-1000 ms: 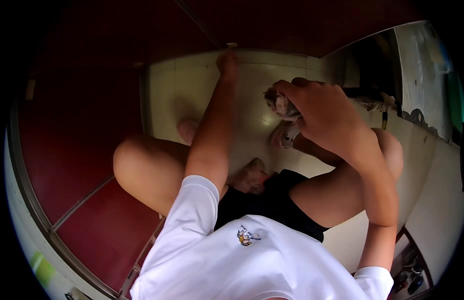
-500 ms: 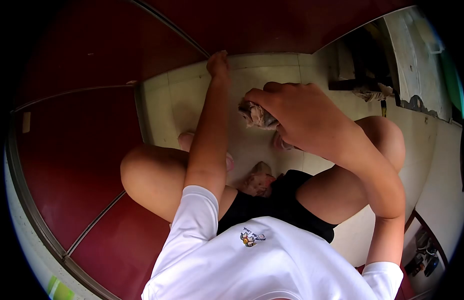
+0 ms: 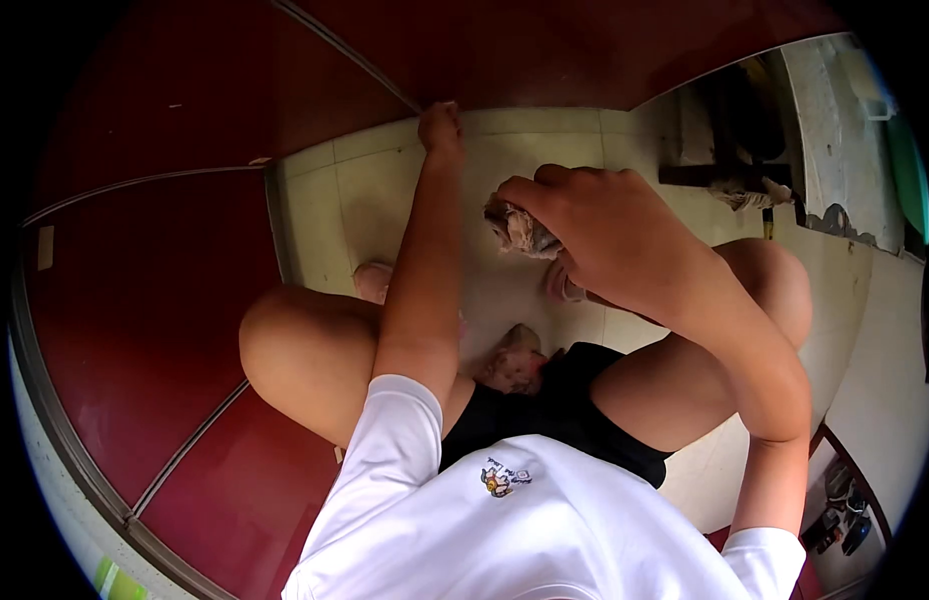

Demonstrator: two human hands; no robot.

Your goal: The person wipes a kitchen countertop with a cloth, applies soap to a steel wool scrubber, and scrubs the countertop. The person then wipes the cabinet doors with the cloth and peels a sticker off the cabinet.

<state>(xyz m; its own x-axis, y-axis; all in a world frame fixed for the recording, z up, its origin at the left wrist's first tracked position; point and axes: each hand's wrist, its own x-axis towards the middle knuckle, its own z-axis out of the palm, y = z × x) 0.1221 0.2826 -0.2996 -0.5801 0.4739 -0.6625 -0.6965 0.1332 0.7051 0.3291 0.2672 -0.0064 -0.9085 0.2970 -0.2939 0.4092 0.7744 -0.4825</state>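
Note:
My right hand (image 3: 625,225) is closed round a crumpled, greyish-pink cloth (image 3: 523,230), which sticks out past the fingertips above the floor. My left hand (image 3: 442,125) reaches out to the lower edge of the dark red cabinet doors (image 3: 545,60), beside the seam between two panels. Its fingers look curled, and whatever they may grip is too small to make out. Between my knees, another crumpled, brownish-pink thing (image 3: 515,362) lies low near the floor.
Pale floor tiles (image 3: 385,190) lie beneath me. More red panels (image 3: 145,330) stand at the left. At the upper right is an opening with dark objects and a ragged cloth (image 3: 750,192). A shelf with small items (image 3: 845,510) is at the lower right.
The view has shifted over the last second. My right hand has moved left with the cloth, closer to my left forearm. My left hand remains by the cabinet's lower edge.

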